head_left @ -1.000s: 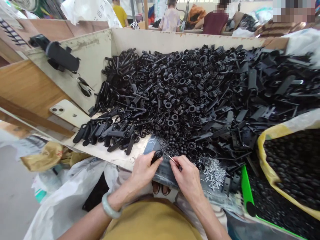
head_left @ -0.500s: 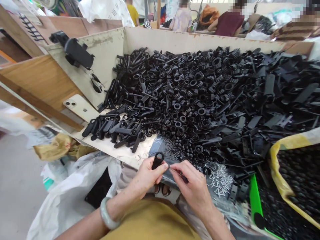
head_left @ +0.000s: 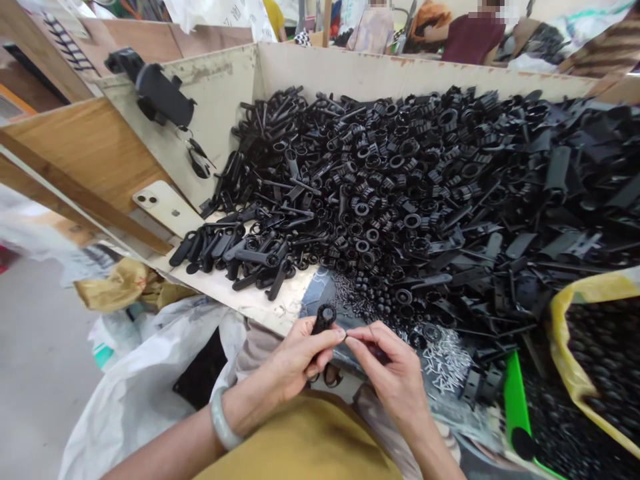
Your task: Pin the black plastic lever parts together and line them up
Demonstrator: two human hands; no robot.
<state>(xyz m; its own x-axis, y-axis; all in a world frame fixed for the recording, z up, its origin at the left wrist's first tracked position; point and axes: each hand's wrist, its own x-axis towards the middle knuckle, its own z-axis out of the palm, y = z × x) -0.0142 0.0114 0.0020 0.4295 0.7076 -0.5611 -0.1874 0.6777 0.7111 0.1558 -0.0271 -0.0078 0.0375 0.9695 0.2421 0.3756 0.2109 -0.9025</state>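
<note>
My left hand [head_left: 295, 360] is closed around a small black plastic handle piece [head_left: 323, 319], holding it upright at the near edge of the work table [head_left: 240, 300]. My right hand [head_left: 390, 373] pinches a thin metal pin, its fingertips touching the left thumb beside the piece. Just beyond the hands lie small black rings [head_left: 373, 297] and a scatter of silver pins [head_left: 445, 360]. A row of finished black handles [head_left: 225, 257] lies to the left.
A huge heap of black plastic parts [head_left: 425, 187] fills the walled table. A phone [head_left: 167, 210] leans at the left wall under a black holder [head_left: 160, 100]. A yellow-lined bag of black parts [head_left: 595, 347] and a green bin edge [head_left: 515, 400] sit right. People sit beyond the far wall.
The hands have come together; the right fingertips with the pin now meet the left thumb at the black piece. The view shifted slightly left and up.
</note>
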